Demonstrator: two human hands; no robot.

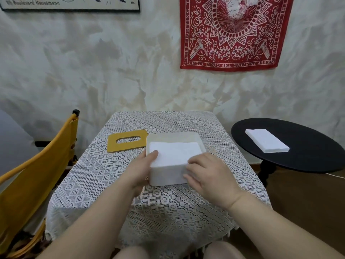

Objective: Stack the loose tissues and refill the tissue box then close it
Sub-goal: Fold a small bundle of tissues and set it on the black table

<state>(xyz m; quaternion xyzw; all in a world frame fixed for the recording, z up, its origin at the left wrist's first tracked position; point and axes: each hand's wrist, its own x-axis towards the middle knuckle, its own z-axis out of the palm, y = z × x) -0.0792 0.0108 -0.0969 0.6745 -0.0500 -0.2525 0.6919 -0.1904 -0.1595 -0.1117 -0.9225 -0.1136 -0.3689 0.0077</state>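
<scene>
A white tissue box (166, 174) without its lid stands on the lace-covered table (115, 176). A stack of white tissues (174, 153) lies inside it, level with the rim. My left hand (139, 169) holds the box's near left corner, thumb on the tissues. My right hand (207, 176) grips the near right corner, fingers resting on the tissue edge. The yellow lid (127, 140) with an oval slot lies flat on the table, left of the box. A second stack of tissues (267, 140) lies on the black round side table (308, 156) to the right.
A yellow folding chair (37, 165) stands close to the table's left side. The wall runs right behind the table, with a red bandana (233, 32) hung on it. My knees show below the table's near edge.
</scene>
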